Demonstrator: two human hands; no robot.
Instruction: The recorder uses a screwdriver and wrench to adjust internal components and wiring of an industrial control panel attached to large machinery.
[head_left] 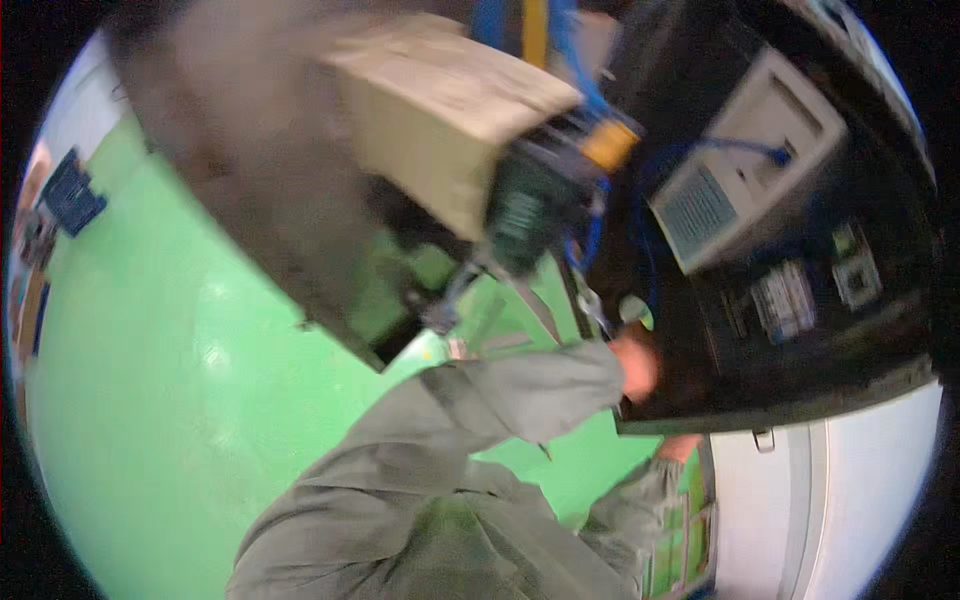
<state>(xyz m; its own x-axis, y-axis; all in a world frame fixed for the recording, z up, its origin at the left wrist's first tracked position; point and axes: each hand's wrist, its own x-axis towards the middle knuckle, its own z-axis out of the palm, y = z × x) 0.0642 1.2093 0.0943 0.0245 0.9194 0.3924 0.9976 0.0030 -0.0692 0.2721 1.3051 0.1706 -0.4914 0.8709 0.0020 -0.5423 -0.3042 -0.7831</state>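
Note:
My left hand (637, 365) reaches over the dark worktop (680, 390) near its front edge, beside a round hole and a small metal fitting (592, 303). Motion smears it, and its fingers cannot be made out. Lower down, my right hand (682, 447) shows only in part, at the underside of the worktop's edge near a white cabinet front (755, 510). The worktop hides its fingers. Both arms wear loose grey-green sleeves. Ahead of my left hand stands a beige block-shaped machine housing (430, 130) with a dark green and black unit (530, 205) at its end.
A beige box (755, 165) with a blue cable (715, 147) plugged in stands on the worktop at right. Small light-coloured parts (785, 300) lie before it. Another dark tabletop (250, 170) juts out at left above the green floor (220, 400). A dark blue object (72, 193) is far left.

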